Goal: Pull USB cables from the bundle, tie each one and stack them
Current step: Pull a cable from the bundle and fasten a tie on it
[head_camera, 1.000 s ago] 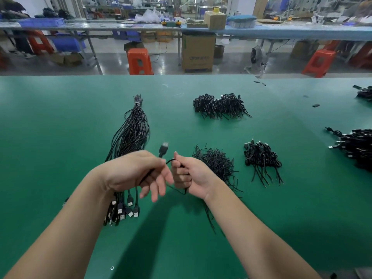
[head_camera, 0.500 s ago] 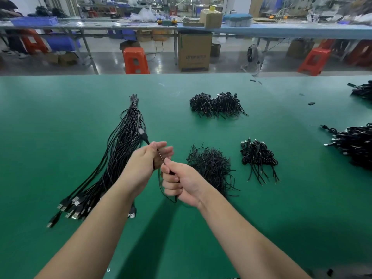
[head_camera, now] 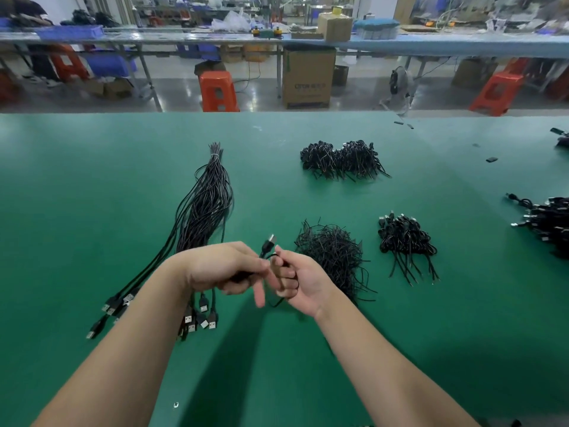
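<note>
— What's in front of you, biggest thing first?

— Your green desk (head_camera: 92, 186) carries everything. On its left lies the long bundle (head_camera: 206, 204) of black USB cables, tied at its far tip, its long axis running away from you and slightly right, plugs fanned out at the near end under your left forearm. Far centre sits a heap of tied cables (head_camera: 341, 160). Just right of your hands is a tangle of thin black ties (head_camera: 332, 254), and right of that the small stack of tied cables (head_camera: 405, 240), loose tails pointing toward you. Another pile of cables (head_camera: 548, 223) sits at the desk's right edge.

— And what are your hands doing?

— Your left hand (head_camera: 221, 268) has its grip curled around one USB cable (head_camera: 267, 246), one finger sticking down. Your right hand (head_camera: 297, 278) is clenched on the same cable, wire looped round its fingers.

— Where does that cable sit and point?

— It is above the desk, between your two hands. Its plug rises just past your fingertips, pointing up and away from you, slightly right; a loop of wire hangs below your right hand.
</note>
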`<state>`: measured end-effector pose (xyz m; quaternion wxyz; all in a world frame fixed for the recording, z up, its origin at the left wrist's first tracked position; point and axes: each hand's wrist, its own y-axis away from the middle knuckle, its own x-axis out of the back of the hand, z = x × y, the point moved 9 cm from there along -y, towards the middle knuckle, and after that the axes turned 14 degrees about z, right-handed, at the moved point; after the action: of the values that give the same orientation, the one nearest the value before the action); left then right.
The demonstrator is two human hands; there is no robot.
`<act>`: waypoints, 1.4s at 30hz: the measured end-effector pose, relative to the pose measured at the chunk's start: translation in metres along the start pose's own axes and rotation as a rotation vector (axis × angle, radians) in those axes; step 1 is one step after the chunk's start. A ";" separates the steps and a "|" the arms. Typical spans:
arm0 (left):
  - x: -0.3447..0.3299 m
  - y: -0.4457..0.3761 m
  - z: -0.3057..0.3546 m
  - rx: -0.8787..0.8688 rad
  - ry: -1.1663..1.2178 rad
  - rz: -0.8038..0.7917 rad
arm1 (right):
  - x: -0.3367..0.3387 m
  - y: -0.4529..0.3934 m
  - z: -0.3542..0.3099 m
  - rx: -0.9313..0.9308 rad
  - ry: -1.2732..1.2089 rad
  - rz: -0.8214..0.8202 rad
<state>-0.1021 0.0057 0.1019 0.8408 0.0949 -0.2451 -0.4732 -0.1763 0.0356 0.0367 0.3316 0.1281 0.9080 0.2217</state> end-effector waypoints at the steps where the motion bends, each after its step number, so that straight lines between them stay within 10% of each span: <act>1: 0.001 -0.001 -0.005 0.034 -0.086 0.024 | 0.002 -0.001 -0.002 0.006 0.007 0.019; 9: 0.022 -0.021 -0.017 0.062 -0.273 0.483 | 0.001 0.001 -0.018 0.175 0.187 0.044; 15: 0.037 -0.016 0.000 -0.171 0.541 0.872 | -0.010 0.005 -0.009 0.175 0.110 -0.019; 21: 0.039 -0.020 0.023 -0.175 1.275 0.601 | -0.018 0.006 -0.003 0.156 0.051 -0.070; 30: 0.004 0.009 0.033 -0.180 0.109 0.061 | 0.002 0.006 -0.030 0.181 0.067 0.033; 34: 0.013 0.001 0.027 -0.054 -0.392 0.320 | -0.002 0.010 -0.045 0.223 0.067 0.001; 42: 0.030 -0.007 0.035 -0.110 -0.379 0.618 | -0.011 0.027 -0.067 0.349 0.165 -0.070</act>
<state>-0.1117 -0.0209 0.1386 0.8876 -0.1182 -0.3878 -0.2187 -0.2101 0.0336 0.1011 0.2362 0.1335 0.9607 0.0592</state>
